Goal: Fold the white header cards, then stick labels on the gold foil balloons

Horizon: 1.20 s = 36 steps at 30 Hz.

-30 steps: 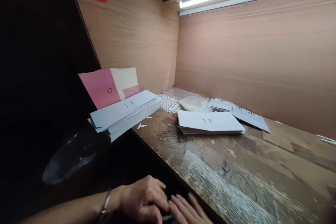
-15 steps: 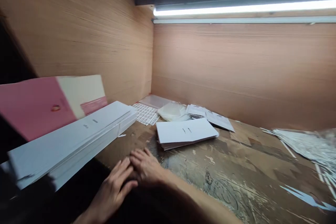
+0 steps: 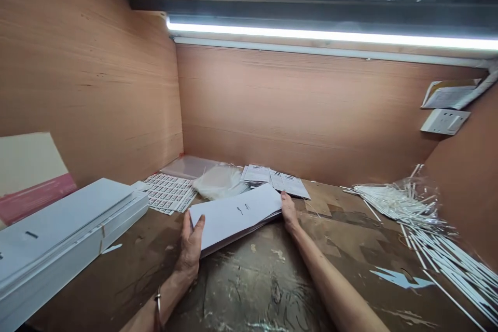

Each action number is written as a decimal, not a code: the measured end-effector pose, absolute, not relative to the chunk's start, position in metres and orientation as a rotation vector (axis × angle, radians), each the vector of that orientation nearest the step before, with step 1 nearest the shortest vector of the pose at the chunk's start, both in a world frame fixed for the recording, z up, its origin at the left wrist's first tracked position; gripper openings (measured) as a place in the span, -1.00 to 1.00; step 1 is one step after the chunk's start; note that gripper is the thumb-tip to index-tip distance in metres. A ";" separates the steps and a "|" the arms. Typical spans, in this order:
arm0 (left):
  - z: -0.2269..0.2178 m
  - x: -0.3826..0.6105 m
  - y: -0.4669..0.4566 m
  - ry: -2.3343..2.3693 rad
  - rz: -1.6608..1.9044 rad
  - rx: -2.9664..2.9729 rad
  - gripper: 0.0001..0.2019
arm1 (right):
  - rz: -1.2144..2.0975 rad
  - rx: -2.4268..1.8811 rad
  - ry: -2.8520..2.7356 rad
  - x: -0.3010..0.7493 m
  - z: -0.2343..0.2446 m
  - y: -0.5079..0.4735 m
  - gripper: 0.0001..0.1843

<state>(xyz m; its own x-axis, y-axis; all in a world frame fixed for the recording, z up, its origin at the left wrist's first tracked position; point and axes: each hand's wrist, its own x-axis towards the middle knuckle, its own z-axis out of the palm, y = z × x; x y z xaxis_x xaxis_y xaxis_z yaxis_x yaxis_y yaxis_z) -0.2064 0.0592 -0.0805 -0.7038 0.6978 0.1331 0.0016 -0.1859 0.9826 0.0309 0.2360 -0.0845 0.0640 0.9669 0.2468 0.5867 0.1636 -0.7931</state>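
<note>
A stack of white cards [image 3: 233, 212], each seemingly a long rectangle with two short slits or dark marks near the middle, lies between my hands. My left hand [image 3: 190, 241] grips its left end, thumb on top. At the right end, my right hand [image 3: 288, 210] closes against the edge, its fingers partly hidden. The stack sits slightly tilted over the worn brown tabletop [image 3: 249, 290]; whether it touches the surface is hard to tell.
To the left stands a larger pile of white cards [image 3: 89, 218] beside a pink-and-cream board [image 3: 35, 176]. Behind are a sticker sheet [image 3: 169, 192], a milky plastic bag [image 3: 220, 181] and printed papers [image 3: 290, 184]. White sticks [image 3: 431, 238] spread at right, near a blue paper scrap [image 3: 402, 277].
My hands have come from the table's left front, where they were together, to either end of the card stack and taken hold. The view has turned right.
</note>
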 end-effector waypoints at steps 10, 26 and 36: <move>-0.079 -0.212 0.059 1.835 1.751 0.923 -0.38 | 0.621 -1.474 -1.665 0.029 -0.099 0.244 -0.45; -0.081 -0.165 0.078 2.383 0.025 2.566 -0.47 | 0.290 -1.323 -2.047 0.054 -0.088 0.202 -0.44; -0.082 -0.062 0.094 1.615 0.495 3.036 -0.38 | 0.283 -1.199 -2.046 0.215 -0.050 0.065 -0.74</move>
<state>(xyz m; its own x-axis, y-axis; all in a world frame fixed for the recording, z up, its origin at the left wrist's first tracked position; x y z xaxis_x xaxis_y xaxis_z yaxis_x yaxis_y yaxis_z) -0.0622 0.0937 -0.0821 0.5400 0.7437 0.3941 0.8368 -0.5247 -0.1565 0.2153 0.0650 -0.0496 -0.2933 0.8248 0.4833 0.6628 0.5398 -0.5190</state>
